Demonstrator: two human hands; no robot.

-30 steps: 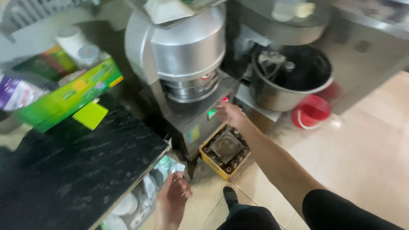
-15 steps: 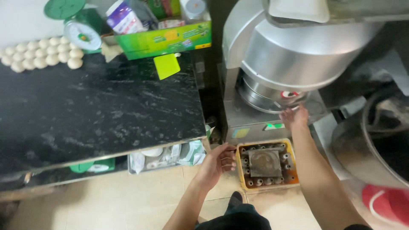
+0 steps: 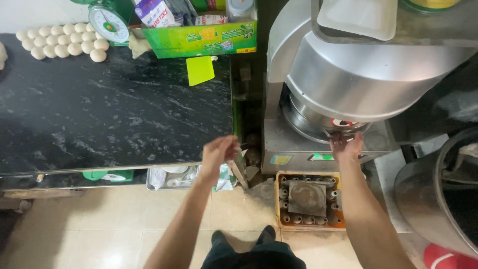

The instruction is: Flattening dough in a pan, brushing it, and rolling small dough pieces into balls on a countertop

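The right hand (image 3: pixel 347 146) rests with fingers spread and released against the underside of the steel machine (image 3: pixel 358 79). The left hand (image 3: pixel 219 152) grasps a flat scraper (image 3: pixel 239 167) just off the black tabletop's (image 3: pixel 99 114) edge, above the yellow tray (image 3: pixel 308 205) on the floor.

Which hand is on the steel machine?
The right hand, pressed against the steel machine at its round base. The left hand is by the black counter edge.

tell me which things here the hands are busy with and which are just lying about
In hand:
right hand on the steel machine
left hand holding a metal scraper

Lying about:
dough balls
green scale
green box
yellow crate
big pot
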